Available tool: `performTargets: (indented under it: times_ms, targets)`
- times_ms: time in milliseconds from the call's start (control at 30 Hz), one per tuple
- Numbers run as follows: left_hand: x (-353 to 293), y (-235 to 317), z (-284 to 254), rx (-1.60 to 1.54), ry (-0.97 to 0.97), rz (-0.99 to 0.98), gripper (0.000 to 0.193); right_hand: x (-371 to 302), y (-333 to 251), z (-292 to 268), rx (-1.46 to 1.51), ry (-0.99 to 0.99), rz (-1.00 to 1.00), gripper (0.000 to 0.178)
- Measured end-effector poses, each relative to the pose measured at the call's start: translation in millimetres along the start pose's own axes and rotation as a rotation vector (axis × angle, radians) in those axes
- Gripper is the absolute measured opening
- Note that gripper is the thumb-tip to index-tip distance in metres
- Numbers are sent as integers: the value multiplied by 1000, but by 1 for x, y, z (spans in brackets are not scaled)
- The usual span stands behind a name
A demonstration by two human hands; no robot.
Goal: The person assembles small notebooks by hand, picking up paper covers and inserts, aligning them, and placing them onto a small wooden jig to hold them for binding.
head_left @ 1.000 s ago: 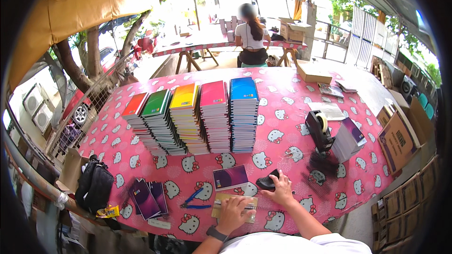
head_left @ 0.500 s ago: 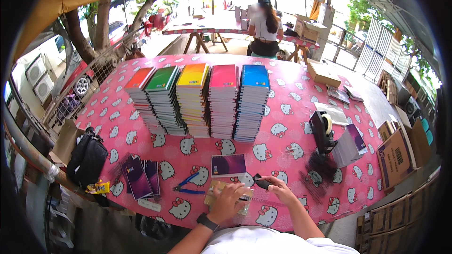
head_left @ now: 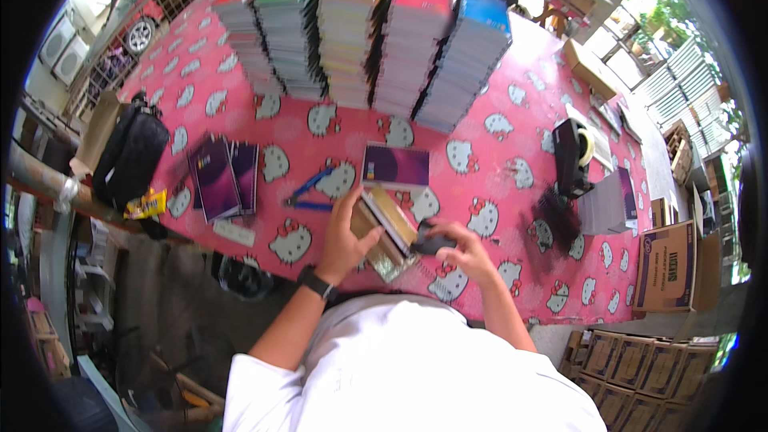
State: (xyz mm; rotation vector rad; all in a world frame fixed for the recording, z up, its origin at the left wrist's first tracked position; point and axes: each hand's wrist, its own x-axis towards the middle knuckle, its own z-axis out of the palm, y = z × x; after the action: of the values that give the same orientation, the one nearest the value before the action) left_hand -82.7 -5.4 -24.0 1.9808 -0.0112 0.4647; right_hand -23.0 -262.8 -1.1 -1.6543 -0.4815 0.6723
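Observation:
My left hand [head_left: 350, 244] presses on a tan block [head_left: 386, 210] at the table's near edge, thumb across its top and fingers along its far side. A dark strip with a pale edge lies along the block, and a clear, shiny piece [head_left: 394, 266] shows at its near end. My right hand [head_left: 466, 252] is closed around a black handheld tool [head_left: 432, 238], held against the block's right end. A thin spiral coil [head_left: 424, 269] shows faintly below the tool. Just beyond the block lies a purple-covered notebook [head_left: 396, 165]. Blue-handled pliers [head_left: 310, 194] rest left of my left hand.
Tall spiral-notebook stacks [head_left: 408, 52] stand across the far side. Purple notebooks [head_left: 216, 180], a black bag [head_left: 132, 152] and a yellow packet [head_left: 146, 205] are left. Rightward are a tape dispenser [head_left: 572, 158], dark coils [head_left: 554, 220], a page stack [head_left: 606, 206] and cartons [head_left: 666, 266].
The view has tilted down toward my body. My right hand has brought the black tool to the block's right end. My left hand has shifted to the block's left side.

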Motion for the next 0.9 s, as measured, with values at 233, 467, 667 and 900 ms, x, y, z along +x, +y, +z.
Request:
performTargets:
  times_ms: [233, 467, 667, 900]
  targets:
    - [5, -3, 2, -117, -27, -87, 79, 6, -5, 9, -487, 231, -115, 51]
    - [7, -8, -1, -138, -37, -106, 76, 7, -20, 18, -358, 127, -200, 47]
    - [7, -8, 1, -143, -39, -118, 75, 9, -34, 31, -280, 51, -280, 44]
    - [6, -14, 2, -138, -39, -112, 74, 28, -17, 31, -350, 217, -220, 42]
